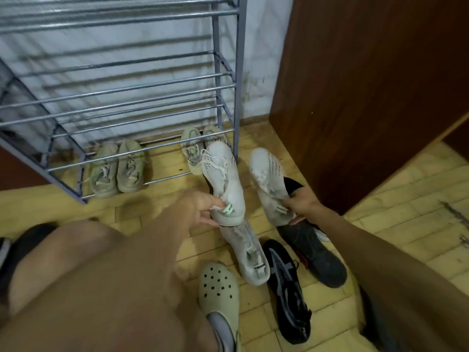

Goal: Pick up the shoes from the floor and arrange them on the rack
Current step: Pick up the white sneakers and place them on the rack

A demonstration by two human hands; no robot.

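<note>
Grey tubular metal rack (pixel 223 80) stands at far left against a pale wall, its shelves formed of parallel round bars. Two pairs of pale knit sneakers sit on its bottom bars: one pair (pixel 118 168) at left, another pair (pixel 195 143) at right. Floor (pixel 406 189) is worn yellow tile. The left hand (pixel 200 207), arm extended forward, has its fingers pinched on the heel of a white mesh laced sneaker (pixel 220 174), toe pointing far. The right hand (pixel 303 201) grips the heel of the matching white sneaker (pixel 269 179), also raised. On the floor near them lie a grey knit sneaker (pixel 250 255), a black patterned shoe (pixel 286 288), a dark grey shoe (pixel 317 252) and a perforated foam clog (pixel 219 288).
</note>
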